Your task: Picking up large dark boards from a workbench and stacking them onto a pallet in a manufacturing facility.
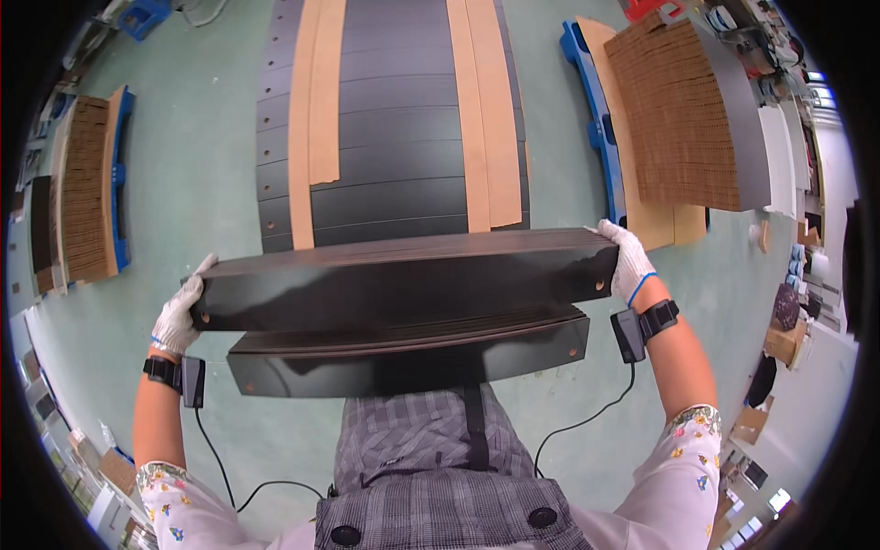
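Note:
A stack of long, glossy black boards [403, 289] spans the space in front of me, with a small round hole near each end of its front face. My left hand [181, 312], in a white knit glove, grips its left end. At the opposite end, my right hand [629, 263], also gloved, clasps the edge with the thumb on top. Just below and nearer my body is a second stack of similar black boards [412, 364], slightly shorter in view. What supports that lower stack is hidden.
Beyond the boards, dark panels [385, 119] lie side by side, crossed by tan cardboard strips [472, 110]. Stacked brown-edged panels [678, 119] stand on a blue pallet [596, 119] at right; another stack [84, 188] stands at left. Cables [587, 422] run from my wrist devices.

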`<act>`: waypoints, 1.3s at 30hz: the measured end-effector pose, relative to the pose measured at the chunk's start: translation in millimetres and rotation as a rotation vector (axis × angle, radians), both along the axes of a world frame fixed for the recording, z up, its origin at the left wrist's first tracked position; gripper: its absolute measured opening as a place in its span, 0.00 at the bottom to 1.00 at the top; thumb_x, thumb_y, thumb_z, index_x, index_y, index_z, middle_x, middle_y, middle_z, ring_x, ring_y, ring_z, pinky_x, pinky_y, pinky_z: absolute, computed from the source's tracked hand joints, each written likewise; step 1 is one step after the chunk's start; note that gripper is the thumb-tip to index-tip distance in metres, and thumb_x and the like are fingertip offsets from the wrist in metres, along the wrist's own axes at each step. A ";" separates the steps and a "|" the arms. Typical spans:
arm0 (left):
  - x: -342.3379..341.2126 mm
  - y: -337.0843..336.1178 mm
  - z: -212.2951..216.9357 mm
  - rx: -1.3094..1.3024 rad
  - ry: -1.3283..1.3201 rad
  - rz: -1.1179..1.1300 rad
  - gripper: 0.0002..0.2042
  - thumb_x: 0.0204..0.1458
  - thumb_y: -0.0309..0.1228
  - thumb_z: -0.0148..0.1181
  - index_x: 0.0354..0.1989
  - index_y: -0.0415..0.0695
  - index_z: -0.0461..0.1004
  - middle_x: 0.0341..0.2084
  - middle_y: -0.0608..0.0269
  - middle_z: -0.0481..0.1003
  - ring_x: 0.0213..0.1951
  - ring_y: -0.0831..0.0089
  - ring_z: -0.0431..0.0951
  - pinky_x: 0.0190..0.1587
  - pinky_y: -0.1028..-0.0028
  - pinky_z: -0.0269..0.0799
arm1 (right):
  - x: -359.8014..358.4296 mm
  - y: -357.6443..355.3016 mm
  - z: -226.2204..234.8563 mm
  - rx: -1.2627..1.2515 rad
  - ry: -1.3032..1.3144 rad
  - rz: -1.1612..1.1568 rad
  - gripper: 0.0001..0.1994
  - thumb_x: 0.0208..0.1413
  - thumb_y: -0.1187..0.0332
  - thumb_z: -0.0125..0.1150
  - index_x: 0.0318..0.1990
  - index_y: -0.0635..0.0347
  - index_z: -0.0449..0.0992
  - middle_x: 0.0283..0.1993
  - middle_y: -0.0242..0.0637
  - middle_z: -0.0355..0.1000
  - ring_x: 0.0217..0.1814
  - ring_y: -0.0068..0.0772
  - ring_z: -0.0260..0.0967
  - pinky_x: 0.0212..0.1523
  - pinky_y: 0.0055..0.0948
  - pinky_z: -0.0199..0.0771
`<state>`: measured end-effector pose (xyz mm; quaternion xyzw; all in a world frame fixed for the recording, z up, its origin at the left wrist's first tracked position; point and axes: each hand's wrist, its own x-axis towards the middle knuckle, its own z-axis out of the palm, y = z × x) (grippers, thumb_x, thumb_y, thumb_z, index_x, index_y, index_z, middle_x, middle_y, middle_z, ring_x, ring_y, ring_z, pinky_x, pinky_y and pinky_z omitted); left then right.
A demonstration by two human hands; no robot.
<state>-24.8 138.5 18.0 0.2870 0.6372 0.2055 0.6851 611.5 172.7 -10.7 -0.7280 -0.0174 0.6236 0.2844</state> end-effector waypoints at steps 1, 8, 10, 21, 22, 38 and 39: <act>-5.6 -0.1 -1.9 0.006 -0.019 -0.033 0.31 0.57 0.48 0.49 0.65 0.43 0.55 0.59 0.63 0.61 0.54 0.75 0.65 0.44 0.82 0.67 | -9.0 -2.6 -0.8 -0.029 0.009 0.009 0.18 0.60 0.57 0.48 0.46 0.64 0.72 0.42 0.43 0.74 0.42 0.38 0.73 0.44 0.38 0.74; -1.8 -12.6 -40.2 -0.193 -0.118 0.031 0.47 0.43 0.51 0.67 0.68 0.43 0.48 0.57 0.64 0.64 0.49 0.77 0.69 0.34 0.83 0.68 | 0.1 -8.4 -27.5 -0.150 0.010 -0.032 0.18 0.62 0.58 0.45 0.48 0.61 0.72 0.44 0.39 0.73 0.42 0.36 0.72 0.42 0.39 0.74; -2.6 -13.7 -45.4 -0.218 -0.116 0.048 0.50 0.39 0.51 0.69 0.68 0.43 0.48 0.57 0.64 0.64 0.46 0.78 0.70 0.31 0.82 0.68 | -0.3 -11.4 -33.3 -0.180 0.003 -0.041 0.18 0.62 0.58 0.45 0.48 0.62 0.72 0.44 0.39 0.73 0.42 0.35 0.72 0.42 0.38 0.74; 5.4 -9.8 -46.0 -0.275 0.068 -0.115 0.46 0.40 0.48 0.62 0.68 0.45 0.48 0.57 0.66 0.65 0.40 0.80 0.69 0.29 0.82 0.68 | 13.9 -6.9 -45.6 -0.250 0.056 0.032 0.18 0.62 0.57 0.44 0.52 0.57 0.71 0.46 0.37 0.73 0.41 0.32 0.73 0.39 0.36 0.76; 6.6 -9.3 -45.8 -0.264 0.083 -0.130 0.46 0.40 0.47 0.62 0.68 0.46 0.48 0.57 0.66 0.65 0.40 0.80 0.69 0.30 0.82 0.69 | 14.7 -7.1 -46.5 -0.252 0.055 0.033 0.18 0.62 0.57 0.44 0.52 0.57 0.71 0.46 0.37 0.73 0.41 0.32 0.73 0.39 0.36 0.76; 16.5 6.1 -38.6 -0.308 -0.012 -0.094 0.58 0.31 0.49 0.75 0.67 0.35 0.44 0.54 0.58 0.67 0.46 0.73 0.70 0.52 0.75 0.66 | 21.6 -6.8 -49.8 -0.305 0.038 0.109 0.16 0.63 0.64 0.45 0.52 0.62 0.70 0.47 0.36 0.72 0.47 0.30 0.71 0.47 0.29 0.73; 11.6 11.9 -35.3 -0.357 0.049 -0.227 0.57 0.32 0.47 0.74 0.67 0.35 0.44 0.52 0.58 0.69 0.44 0.73 0.71 0.51 0.75 0.66 | 26.1 -9.0 -54.2 -0.314 0.026 0.107 0.16 0.63 0.62 0.45 0.51 0.61 0.71 0.47 0.34 0.72 0.45 0.27 0.71 0.44 0.25 0.74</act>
